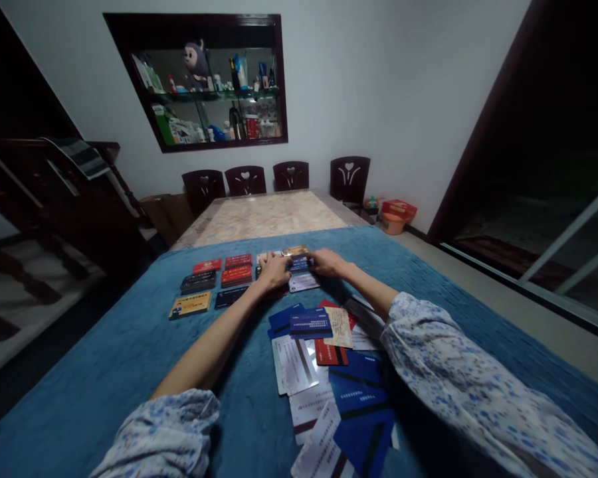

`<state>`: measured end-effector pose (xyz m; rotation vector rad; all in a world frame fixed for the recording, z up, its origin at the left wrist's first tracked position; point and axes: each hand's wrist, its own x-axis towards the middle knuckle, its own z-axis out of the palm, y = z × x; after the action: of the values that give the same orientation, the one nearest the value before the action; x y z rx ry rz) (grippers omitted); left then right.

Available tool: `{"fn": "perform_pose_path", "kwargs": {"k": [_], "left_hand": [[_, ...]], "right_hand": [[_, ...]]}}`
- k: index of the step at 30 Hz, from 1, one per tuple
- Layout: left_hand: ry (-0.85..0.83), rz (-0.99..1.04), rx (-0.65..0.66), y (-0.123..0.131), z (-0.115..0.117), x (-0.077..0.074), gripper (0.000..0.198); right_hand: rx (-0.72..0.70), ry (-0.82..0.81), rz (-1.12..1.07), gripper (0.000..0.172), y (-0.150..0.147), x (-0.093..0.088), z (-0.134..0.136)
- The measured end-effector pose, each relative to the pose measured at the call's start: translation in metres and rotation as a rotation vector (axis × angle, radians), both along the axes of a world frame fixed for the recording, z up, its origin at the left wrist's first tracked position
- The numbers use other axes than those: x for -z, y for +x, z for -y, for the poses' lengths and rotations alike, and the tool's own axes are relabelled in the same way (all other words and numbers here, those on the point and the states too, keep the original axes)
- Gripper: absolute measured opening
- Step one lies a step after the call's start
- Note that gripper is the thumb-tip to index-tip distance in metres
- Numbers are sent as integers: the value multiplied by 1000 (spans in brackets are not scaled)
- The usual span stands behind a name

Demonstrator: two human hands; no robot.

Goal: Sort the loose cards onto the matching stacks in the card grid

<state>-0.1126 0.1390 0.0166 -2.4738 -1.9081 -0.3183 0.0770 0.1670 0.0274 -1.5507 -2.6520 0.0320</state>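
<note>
L arm (206, 344) & R arm (371, 290) extended fwd; L grip (275, 271) palm down, part-curled; R grip (329, 263) near it, curled, pointing L.

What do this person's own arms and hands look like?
The left sleeve and right sleeve are loose, pale cloth speckled with blue, both ending well short of the wrists. The left hand and right hand are gloveless; fine details are too small to tell.
</note>
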Motion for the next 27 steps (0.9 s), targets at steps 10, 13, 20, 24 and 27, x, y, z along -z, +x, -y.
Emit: {"fn": "perform_pose_path", "kwargs": {"k": [10, 13, 20, 24, 27], "left_hand": [[141, 93, 116, 4, 44, -6, 22], [164, 150, 163, 14, 58, -7, 20], [165, 191, 274, 45, 92, -15, 20], [126, 150, 340, 69, 113, -21, 20], [49, 64, 398, 90, 126, -23, 20]], "right_hand": [[-10, 48, 26, 34, 40, -8, 29], [-7, 83, 46, 33, 54, -7, 46], [1, 128, 15, 29, 87, 2, 82], [1, 166, -24, 27, 106, 10, 104], [27, 179, -50, 27, 120, 17, 120]]}}
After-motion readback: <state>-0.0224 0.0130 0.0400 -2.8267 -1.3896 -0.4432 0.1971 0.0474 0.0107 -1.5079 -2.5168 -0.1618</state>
